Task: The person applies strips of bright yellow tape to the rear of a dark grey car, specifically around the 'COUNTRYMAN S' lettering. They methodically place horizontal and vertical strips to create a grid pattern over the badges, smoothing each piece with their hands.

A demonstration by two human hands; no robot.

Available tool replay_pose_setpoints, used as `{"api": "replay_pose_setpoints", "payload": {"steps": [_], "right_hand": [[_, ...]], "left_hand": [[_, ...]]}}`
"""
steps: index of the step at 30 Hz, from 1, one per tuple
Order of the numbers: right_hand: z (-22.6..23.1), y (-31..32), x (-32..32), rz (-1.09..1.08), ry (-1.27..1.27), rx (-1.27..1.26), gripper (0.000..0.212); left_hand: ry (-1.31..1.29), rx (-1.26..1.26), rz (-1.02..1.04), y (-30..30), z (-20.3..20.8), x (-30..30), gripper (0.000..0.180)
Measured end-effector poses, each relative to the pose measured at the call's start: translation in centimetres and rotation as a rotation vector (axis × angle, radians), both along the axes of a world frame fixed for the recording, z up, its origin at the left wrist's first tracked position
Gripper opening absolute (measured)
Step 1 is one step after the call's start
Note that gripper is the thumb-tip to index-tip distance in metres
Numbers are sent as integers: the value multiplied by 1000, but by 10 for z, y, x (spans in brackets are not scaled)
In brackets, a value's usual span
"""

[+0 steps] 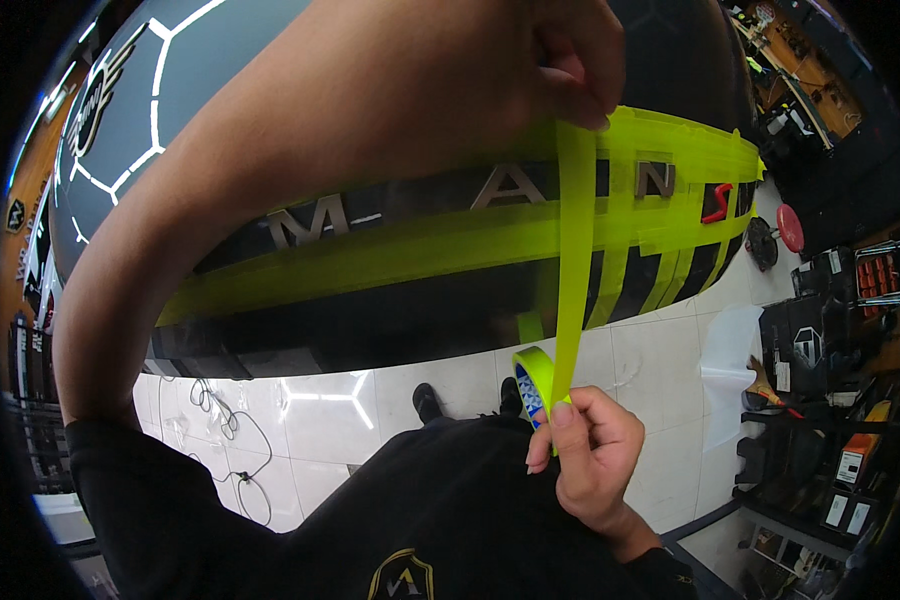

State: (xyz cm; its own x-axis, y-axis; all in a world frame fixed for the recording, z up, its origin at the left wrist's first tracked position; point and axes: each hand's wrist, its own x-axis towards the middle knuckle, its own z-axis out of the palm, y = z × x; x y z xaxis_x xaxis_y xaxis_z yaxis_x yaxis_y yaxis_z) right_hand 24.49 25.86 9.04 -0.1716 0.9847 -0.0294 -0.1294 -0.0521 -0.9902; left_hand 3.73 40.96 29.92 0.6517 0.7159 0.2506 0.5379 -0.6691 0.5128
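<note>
A strip of yellow-green masking tape [573,250] hangs taut down across the dark car panel [440,310], passing between the raised metal letters. At its upper end my left hand [570,60] is closed in a pinch on the strip, the arm reaching across the panel. Lower down, my right hand [592,450] grips the tape roll [536,378], which has a blue patterned core, with thumb and fingers pressed where the strip leaves it. More tape [390,255] lies in bands above and below the letters, and crosswise toward the right. A small red letter [716,203] stands near the panel's right end.
White floor tiles [660,400] lie below, with a thin cable [245,470] looped at left. Shelves of tools and boxes [850,400] line the right. A red-topped stool [790,228] stands beyond the car's right end. A winged emblem [95,95] sits at upper left.
</note>
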Motion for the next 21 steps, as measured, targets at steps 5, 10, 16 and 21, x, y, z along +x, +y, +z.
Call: {"api": "replay_pose_setpoints", "payload": {"steps": [5, 10, 16, 21], "right_hand": [[-7, 5, -3, -18, -16, -25, 21], [-14, 9, -2, -64, -14, -2, 21], [-15, 10, -2, -85, -38, 7, 27], [-15, 11, -2, -25, -43, 32, 27]], "left_hand": [[-39, -140, -92, 11, 0, -5, 9], [47, -347, -19, 14, 21, 2, 9], [-1, -84, -105, 19, -6, 0, 8], [209, 44, 48, -8, 5, 11, 6]]}}
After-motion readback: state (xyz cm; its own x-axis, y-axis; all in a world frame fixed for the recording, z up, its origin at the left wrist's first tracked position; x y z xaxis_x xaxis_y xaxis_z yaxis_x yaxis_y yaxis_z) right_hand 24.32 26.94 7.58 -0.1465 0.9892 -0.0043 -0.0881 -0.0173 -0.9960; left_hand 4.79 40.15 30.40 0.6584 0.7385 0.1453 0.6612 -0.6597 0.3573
